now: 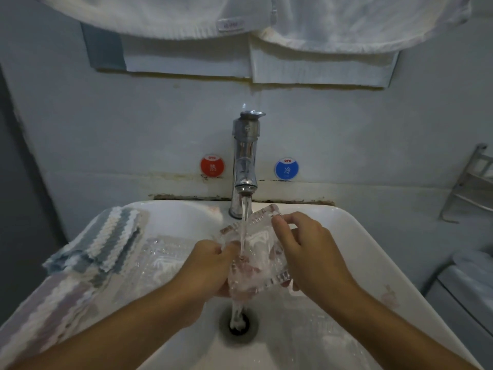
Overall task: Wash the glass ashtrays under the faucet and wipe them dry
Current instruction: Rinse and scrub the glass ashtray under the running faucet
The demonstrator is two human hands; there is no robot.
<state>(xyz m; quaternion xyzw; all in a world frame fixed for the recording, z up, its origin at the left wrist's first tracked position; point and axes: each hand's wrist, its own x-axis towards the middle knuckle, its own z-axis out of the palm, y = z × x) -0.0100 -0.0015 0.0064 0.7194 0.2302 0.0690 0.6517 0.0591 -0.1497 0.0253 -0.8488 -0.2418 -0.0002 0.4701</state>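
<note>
A square cut-glass ashtray is tilted under the running stream from the chrome faucet. My left hand grips its lower left side from beneath. My right hand holds its right edge, thumb on the top rim. Water runs over the glass and falls into the drain. A second glass ashtray lies in the white sink on the left, next to the cloths. Another clear glass piece rests in the basin at lower right, blurred.
Striped blue-and-white cloths drape over the sink's left rim, with a pink-grey one below them. White towels hang above. Red hot and blue cold stickers flank the faucet. A metal rack stands at the right.
</note>
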